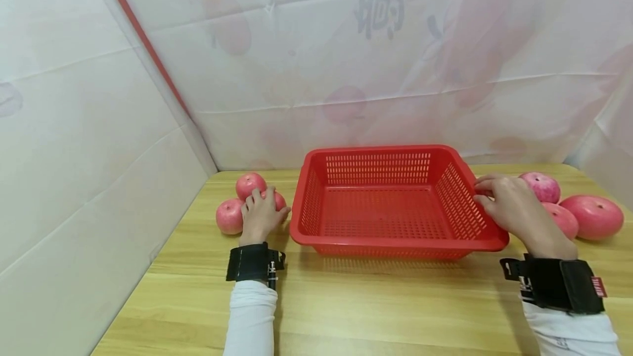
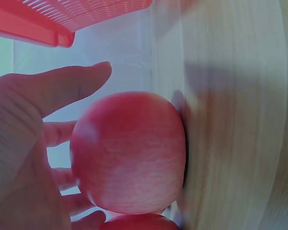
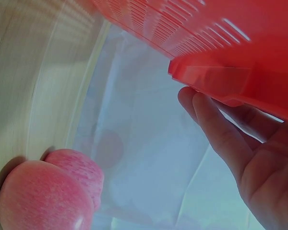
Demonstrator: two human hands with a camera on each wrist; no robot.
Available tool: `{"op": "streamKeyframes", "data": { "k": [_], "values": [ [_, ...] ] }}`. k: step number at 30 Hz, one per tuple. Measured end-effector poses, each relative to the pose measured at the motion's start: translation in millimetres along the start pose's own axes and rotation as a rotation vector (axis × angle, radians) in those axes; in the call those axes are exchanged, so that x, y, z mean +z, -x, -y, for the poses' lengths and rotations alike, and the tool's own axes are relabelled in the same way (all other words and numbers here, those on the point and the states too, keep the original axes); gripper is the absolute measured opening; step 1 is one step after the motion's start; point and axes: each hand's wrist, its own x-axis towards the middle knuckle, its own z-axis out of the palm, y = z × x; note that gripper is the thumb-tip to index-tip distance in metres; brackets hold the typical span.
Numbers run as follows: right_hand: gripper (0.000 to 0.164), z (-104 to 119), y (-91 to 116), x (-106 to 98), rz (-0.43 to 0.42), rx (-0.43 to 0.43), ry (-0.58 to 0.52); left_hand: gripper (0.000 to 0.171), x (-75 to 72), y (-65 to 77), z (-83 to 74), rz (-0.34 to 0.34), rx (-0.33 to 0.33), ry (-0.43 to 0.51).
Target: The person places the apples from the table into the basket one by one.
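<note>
- Loosely, the left hand (image 1: 260,215) spreads round an apple (image 2: 129,153) left of the basket (image 1: 386,243), thumb apart; bringing the thumb in should firm the hold.
- Right hand (image 1: 511,206), fingers extended, touches the rim, no grip showing; light pressure should suffice.

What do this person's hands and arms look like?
The left hand and right hand are ungloved. The wide black left wristband has a slim black rod; the wide black right wristband carries a small red tag with pale lettering. The white cloth left sleeve is wrinkled; the white cloth right sleeve bears faint grey marks.
</note>
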Motion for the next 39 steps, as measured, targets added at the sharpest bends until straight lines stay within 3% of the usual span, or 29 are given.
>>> {"op": "streamKeyframes", "data": {
  "k": [10,21,29,39],
  "values": [
    [0.018,0.3,0.1,-0.3,0.006,0.004,-0.004,0.061,1.3,-1.5,0.4,0.018,-0.036,0.054],
    [0.022,2.2,-0.3,-1.0,0.073,0.075,-0.040,0.074,7.5,-1.8,2.5,0.051,-0.032,0.029],
    [0.022,2.0,0.9,-0.5,0.076,0.063,-0.022,0.075,10.8,-1.3,1.9,0.057,-0.032,0.087],
    [0.020,1.6,-0.4,-0.1,0.053,0.047,-0.021,0.076,9.2,-0.6,2.1,0.034,-0.029,0.091]
  ]
}}
